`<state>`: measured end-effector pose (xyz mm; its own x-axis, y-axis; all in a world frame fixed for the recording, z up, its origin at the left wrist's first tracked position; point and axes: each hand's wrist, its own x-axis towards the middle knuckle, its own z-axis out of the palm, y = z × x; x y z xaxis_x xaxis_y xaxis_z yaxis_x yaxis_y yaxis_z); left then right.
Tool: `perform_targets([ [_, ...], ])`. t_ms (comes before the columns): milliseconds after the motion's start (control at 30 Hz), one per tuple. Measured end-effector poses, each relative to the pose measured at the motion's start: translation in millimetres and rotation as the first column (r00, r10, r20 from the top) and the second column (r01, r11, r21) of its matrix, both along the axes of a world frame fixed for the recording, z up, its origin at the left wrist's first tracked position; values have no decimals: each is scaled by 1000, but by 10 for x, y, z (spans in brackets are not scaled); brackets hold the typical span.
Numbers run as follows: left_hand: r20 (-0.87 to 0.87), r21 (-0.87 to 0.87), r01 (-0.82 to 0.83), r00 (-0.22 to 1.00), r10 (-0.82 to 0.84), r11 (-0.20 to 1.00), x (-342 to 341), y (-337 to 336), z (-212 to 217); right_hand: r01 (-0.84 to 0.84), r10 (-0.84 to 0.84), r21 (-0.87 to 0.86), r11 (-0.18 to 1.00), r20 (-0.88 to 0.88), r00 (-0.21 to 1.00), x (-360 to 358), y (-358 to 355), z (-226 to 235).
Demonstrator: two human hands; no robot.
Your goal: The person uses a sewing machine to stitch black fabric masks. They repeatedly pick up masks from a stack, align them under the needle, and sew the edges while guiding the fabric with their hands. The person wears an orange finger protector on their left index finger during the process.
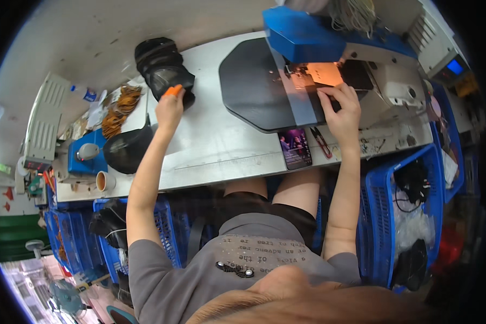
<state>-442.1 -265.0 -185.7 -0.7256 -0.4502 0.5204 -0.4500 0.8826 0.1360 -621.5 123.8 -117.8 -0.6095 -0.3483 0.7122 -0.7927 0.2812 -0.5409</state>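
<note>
On the left of the white table, my left hand (169, 110) closes its fingers at the near edge of a bundle of black leather pieces (164, 67). Bright orange covers (174, 90) show at its fingertips. My right hand (343, 108) is beside the needle area of a blue and white sewing machine (302, 35), its thumb and fingers bent and apart. Its fingertips touch the edge of a dark flat piece by the machine's bed. An orange glow from the machine's lamp lights the spot under the needle (294, 73).
A black octagonal board (248, 83) lies left of the needle. Near the front edge are a phone (295, 148) and thread snips (321, 142). Further left sit a curved black piece (127, 151), brown strips (121, 110) and a paper cup (105, 181). Blue baskets (372, 216) flank my legs.
</note>
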Motion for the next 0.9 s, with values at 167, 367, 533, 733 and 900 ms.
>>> perform_targets([
  [167, -319, -14, 179, 932, -174, 984, -235, 755, 887, 19, -19, 5, 1000, 26, 999, 2, 0, -9],
  [367, -12, -248, 538, 830, -558, 805, -575, 1849, 1046, -2, -4, 113, 994, 46, 999, 121, -80, 144],
  [533, 220, -18, 719, 681, -699, 695, -623, 1874, 1218, -47, 35, 145, 988, 85, 996, 192, -47, 176],
  [733, 93, -44, 757, 653, -751, 652, -642, 1802, 1042, 48, -58, 245, 968, 37, 998, 200, -144, 173],
  [900, 214, -65, 648, 752, -624, 759, -665, 1833, 1040, 106, -135, 289, 951, 83, 987, 118, -293, 177],
])
